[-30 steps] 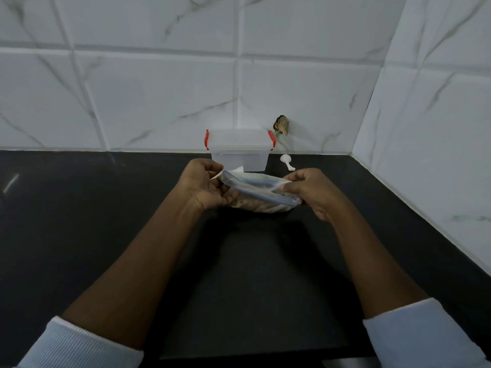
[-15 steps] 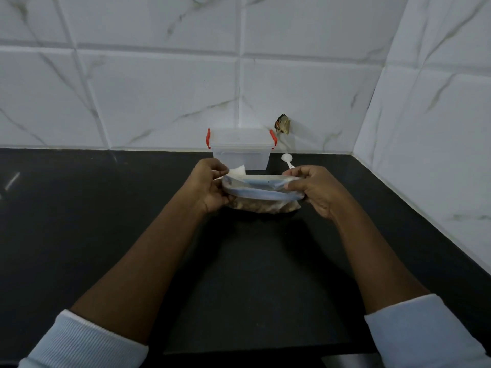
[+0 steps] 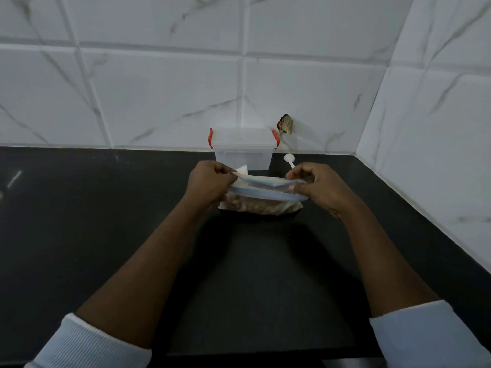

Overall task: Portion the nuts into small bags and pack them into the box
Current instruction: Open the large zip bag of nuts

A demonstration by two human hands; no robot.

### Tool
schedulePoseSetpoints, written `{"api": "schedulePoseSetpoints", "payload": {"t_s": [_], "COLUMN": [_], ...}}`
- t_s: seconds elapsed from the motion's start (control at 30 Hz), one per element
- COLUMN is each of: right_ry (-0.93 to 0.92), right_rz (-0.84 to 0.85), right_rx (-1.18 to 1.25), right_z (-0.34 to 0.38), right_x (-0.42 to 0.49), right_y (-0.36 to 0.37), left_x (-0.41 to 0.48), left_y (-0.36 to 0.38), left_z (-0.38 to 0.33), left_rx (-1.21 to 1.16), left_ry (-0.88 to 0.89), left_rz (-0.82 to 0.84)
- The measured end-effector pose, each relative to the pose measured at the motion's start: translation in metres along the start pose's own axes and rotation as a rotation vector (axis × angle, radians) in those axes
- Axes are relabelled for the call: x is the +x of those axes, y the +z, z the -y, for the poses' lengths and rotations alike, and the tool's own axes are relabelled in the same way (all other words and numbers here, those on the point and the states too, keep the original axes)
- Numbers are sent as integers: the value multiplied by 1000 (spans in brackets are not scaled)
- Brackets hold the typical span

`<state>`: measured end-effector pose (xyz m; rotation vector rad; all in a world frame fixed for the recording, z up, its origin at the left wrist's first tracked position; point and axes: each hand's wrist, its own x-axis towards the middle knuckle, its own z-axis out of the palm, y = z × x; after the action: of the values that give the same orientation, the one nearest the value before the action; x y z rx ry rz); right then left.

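Pinching bag (image 3: 261, 183) rim: left hand (image 3: 210, 179), right hand (image 3: 320, 187) | clear plastic, blue zip strip (image 3: 265, 194) | brown nuts (image 3: 255, 207) inside

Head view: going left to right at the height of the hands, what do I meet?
In order: left hand → bag → right hand. The box and spoon behind overlap these, so I leave them out.
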<state>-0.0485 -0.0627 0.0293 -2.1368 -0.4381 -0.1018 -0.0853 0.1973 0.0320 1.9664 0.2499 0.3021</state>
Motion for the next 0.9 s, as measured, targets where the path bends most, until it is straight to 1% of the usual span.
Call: {"api": "schedulePoseSetpoints", "payload": {"t_s": [0.1,0.17,0.23,0.33,0.37,0.43,0.5,0.63,0.67,0.77,0.8,0.9], "right_ry": [25,17,6,-29,-43,-51,-29,7,9,32,14,-135], "right_rz": [-105,-168,-160,-52,-45,-109,-169,-226,-222,-161,-164,-203], "right_rx": [-12,-72,-125,-204,-248,-310,-299,-318,-305,-138,-169,-534], "right_z": [2,3,4,8,8,10,9,10,11,13,13,21], "right_x": [1,1,0,-1,0,0,1,1,0,-2,-3,-8], "right_y": [2,5,6,10,12,16,15,15,16,15,14,21], "left_x": [6,7,8,4,2,0,0,3,3,2,3,2], "left_y": [0,1,3,8,10,13,13,13,13,11,10,10], "left_z": [3,4,4,4,4,6,5,4,4,3,3,2], "left_rx": [11,32,100,136,135,141,150,152,146,120,109,97], "left_ry": [-9,11,81,184,213,252,247,217,223,221,207,203], "left_rz": [-6,17,42,69,72,38,-8,-11,-15,-30,-29,-32]}}
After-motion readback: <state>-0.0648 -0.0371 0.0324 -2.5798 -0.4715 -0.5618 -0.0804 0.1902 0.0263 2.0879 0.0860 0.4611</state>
